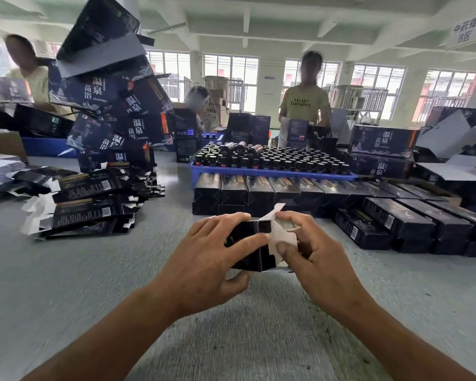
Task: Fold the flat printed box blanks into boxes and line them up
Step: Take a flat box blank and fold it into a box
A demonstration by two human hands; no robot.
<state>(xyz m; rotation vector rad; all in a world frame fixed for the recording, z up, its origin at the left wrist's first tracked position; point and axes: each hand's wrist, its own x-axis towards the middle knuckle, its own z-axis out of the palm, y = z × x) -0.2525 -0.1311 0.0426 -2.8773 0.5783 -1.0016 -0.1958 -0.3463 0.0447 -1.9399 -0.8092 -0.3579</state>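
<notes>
I hold a small black printed box (254,251) above the grey table, partly formed, its open end facing right. My left hand (206,259) grips its body, fingers over the top and thumb underneath. My right hand (311,251) pinches the white end flaps (282,237) at the open end. Flat black box blanks (91,204) lie in loose stacks at the left. Finished black boxes (286,193) stand in rows just beyond my hands, and more of them (412,224) lie lined up to the right.
A blue tray (272,173) full of dark bottles sits behind the finished rows. Large printed cartons (113,100) tower at the left and stack at the right (382,149). Three people work at the far side of the grey table (231,339).
</notes>
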